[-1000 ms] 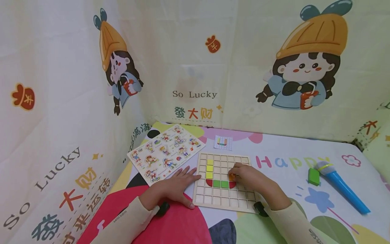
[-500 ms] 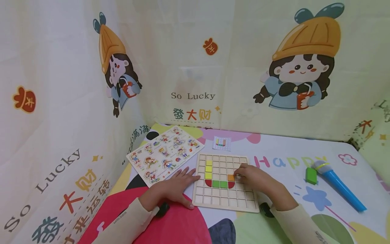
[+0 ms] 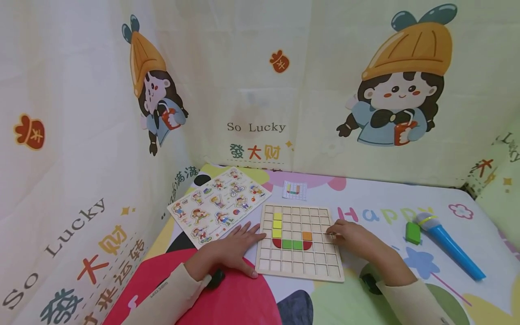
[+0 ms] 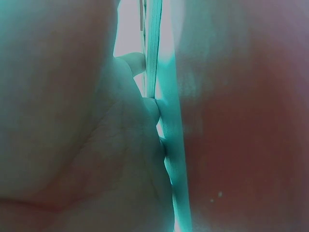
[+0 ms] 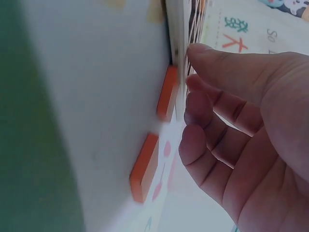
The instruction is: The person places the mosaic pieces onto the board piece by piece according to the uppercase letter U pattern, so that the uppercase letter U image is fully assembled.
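A wooden grid board (image 3: pixel 284 266) lies on the table. Set in it are yellow squares (image 3: pixel 277 225) in a column, two green squares (image 3: pixel 292 244), red rounded corner pieces and one orange square (image 3: pixel 307 236). My left hand (image 3: pixel 233 249) lies spread on the table, fingertips and thumb against the board's left edge. At the board's right edge is my right hand (image 3: pixel 355 239), fingers loosely bent, nothing visible between them. Beside that hand, the right wrist view shows two orange blocks (image 5: pixel 145 169) on the table, hidden in the head view.
Behind the board lies a small pattern card (image 3: pixel 294 190). A picture puzzle board (image 3: pixel 219 205) is at the back left. To the right are a green block (image 3: pixel 413 233) and a blue toy microphone (image 3: pixel 455 250). Printed cloth (image 3: pixel 313 149) hangs around the table.
My right hand has released the orange square, now lying in the grid above the right red corner, and has moved right to the board's edge. The left hand stays in place.
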`<act>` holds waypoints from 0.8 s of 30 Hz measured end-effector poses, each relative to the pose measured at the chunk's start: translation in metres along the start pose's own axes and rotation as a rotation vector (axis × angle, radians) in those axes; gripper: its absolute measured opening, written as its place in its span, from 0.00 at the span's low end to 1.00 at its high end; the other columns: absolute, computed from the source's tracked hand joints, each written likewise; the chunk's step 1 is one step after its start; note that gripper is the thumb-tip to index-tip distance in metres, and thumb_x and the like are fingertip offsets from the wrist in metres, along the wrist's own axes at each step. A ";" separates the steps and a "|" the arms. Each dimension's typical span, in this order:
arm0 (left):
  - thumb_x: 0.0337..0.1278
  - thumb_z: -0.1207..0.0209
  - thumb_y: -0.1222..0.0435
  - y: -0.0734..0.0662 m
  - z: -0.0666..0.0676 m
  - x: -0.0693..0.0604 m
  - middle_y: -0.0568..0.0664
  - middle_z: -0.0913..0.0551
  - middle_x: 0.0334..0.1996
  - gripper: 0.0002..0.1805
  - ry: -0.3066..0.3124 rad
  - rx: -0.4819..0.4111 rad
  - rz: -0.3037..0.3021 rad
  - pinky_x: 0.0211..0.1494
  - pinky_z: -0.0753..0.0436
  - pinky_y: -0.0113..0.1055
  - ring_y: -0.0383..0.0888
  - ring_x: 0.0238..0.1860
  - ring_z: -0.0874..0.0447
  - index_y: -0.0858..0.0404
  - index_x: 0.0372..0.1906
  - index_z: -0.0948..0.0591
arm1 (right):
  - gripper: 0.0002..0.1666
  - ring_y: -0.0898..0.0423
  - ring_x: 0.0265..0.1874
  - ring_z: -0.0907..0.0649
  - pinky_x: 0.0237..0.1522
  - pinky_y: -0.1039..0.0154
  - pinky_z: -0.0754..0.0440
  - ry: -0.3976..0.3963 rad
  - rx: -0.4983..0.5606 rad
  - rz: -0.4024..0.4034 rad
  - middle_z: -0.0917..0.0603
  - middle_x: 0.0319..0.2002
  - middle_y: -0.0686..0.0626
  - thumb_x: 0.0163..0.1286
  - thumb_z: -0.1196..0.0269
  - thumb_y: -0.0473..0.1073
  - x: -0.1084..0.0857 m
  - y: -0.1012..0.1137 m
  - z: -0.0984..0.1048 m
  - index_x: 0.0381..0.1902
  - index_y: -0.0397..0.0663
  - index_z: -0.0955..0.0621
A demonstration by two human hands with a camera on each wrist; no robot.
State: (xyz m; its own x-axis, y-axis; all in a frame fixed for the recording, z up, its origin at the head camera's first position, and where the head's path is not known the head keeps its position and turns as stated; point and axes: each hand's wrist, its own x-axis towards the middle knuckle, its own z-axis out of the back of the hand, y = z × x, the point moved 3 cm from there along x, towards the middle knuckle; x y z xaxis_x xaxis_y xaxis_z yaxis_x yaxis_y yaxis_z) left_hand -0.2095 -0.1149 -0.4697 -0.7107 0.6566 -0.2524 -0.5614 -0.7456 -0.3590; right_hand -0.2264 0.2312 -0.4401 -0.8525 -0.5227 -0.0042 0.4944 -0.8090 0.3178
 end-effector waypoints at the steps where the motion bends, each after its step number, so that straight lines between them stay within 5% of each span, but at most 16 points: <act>1: 0.37 0.33 0.33 0.000 0.001 0.000 0.46 0.55 0.78 0.59 0.001 -0.001 0.001 0.74 0.58 0.54 0.52 0.76 0.65 0.46 0.77 0.46 | 0.13 0.56 0.37 0.20 0.43 0.56 0.18 -0.003 -0.007 0.002 0.20 0.39 0.55 0.62 0.31 0.37 -0.001 -0.002 0.001 0.46 0.47 0.14; 24: 0.38 0.33 0.33 -0.001 0.002 0.000 0.48 0.55 0.78 0.59 0.004 -0.006 -0.002 0.74 0.58 0.53 0.52 0.76 0.65 0.47 0.77 0.46 | 0.15 0.52 0.41 0.20 0.46 0.52 0.19 -0.033 -0.029 -0.016 0.18 0.41 0.53 0.61 0.34 0.30 -0.008 -0.024 -0.001 0.46 0.45 0.14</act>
State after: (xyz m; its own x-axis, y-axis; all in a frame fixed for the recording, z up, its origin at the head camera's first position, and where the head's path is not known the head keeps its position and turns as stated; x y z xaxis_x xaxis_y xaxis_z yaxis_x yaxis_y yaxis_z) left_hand -0.2102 -0.1148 -0.4675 -0.7080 0.6583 -0.2558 -0.5597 -0.7439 -0.3652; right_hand -0.2311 0.2548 -0.4483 -0.8651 -0.5012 0.0223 0.4854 -0.8249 0.2899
